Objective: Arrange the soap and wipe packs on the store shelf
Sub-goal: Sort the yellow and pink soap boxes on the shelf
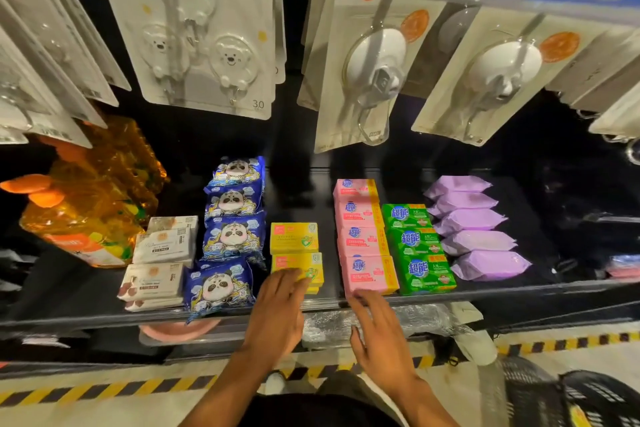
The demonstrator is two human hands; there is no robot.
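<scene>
Blue panda wipe packs [221,284] are lying in a front-to-back row on the shelf [502,289]. The left hand [277,315], fingers straight, is resting on the front yellow soap box [301,265], which is lying crosswise. The right hand [377,333], open and holding nothing, is touching the front pink soap pack [370,274], also crosswise.

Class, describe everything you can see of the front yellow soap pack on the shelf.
The front yellow soap pack is a flat rectangular box, seemingly card, printed with a green shield badge and small text. It lies face up near the front edge of the shelf, apparently atop another yellow box. A matching pack lies behind it. The straight fingers of the left hand rest on its near-left corner.
</scene>
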